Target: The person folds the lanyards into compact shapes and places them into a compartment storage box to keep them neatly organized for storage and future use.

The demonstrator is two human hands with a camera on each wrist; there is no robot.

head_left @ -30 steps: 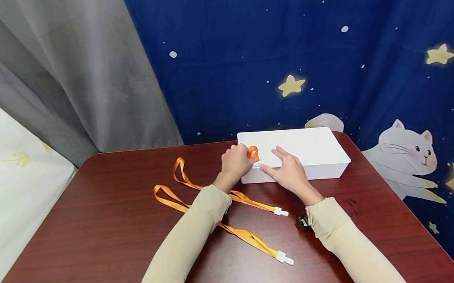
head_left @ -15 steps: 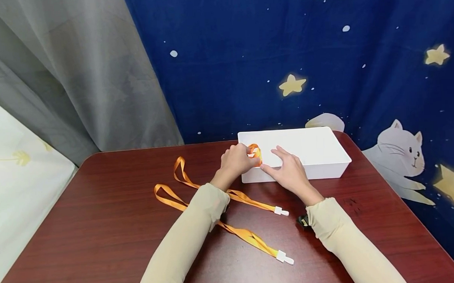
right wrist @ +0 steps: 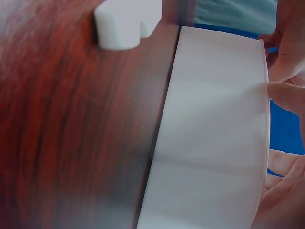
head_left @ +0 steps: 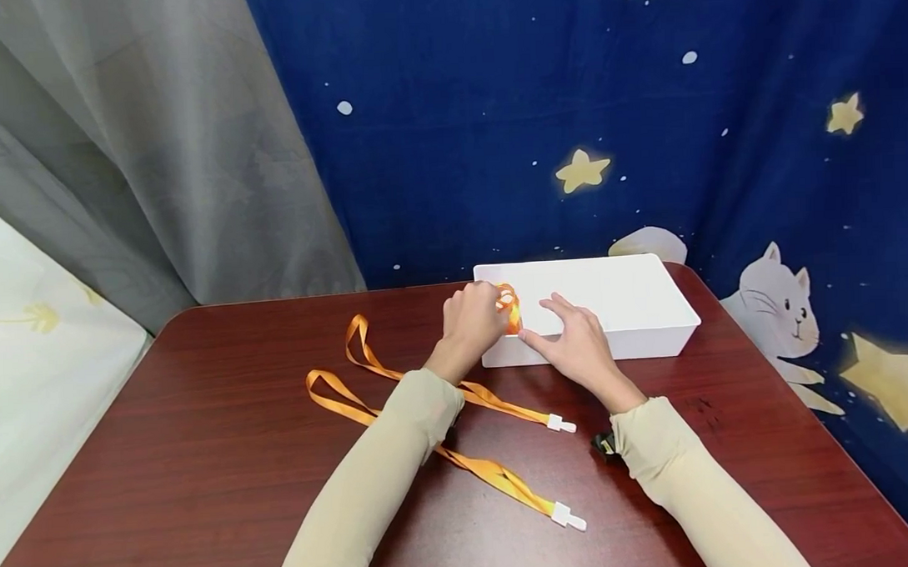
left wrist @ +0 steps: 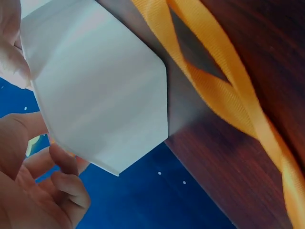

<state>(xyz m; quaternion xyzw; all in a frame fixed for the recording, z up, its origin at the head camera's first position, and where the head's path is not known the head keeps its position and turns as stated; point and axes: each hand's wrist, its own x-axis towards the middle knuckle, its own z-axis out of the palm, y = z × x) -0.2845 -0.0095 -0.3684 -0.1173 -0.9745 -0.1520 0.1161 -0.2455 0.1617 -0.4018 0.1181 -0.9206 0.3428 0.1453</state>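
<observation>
A white box [head_left: 655, 343] stands at the back of the table. Inside its left end lies a bundled orange lanyard [head_left: 512, 311], partly hidden by my left hand [head_left: 474, 319], whose curled fingers hold it. In the left wrist view the curled fingers [left wrist: 69, 183] reach over the box rim, with a sliver of orange behind them. My right hand [head_left: 578, 342] has its thumb at the near rim and its fingers spread over the inside. The right wrist view shows that thumb [right wrist: 285, 95] against the rim, close to the left hand.
Two more orange lanyards, a farther one [head_left: 503, 403] and a nearer one [head_left: 498, 475], lie stretched across the table under my left arm. Their white clips [head_left: 561, 423] point right. Behind the table hang a grey curtain [head_left: 217, 158] and a blue star-patterned one [head_left: 449, 133].
My left fingers straightened over the bundled lanyard, then curled in again at the box's left end, where its loops now show looser. The right hand has stayed at the rim.
</observation>
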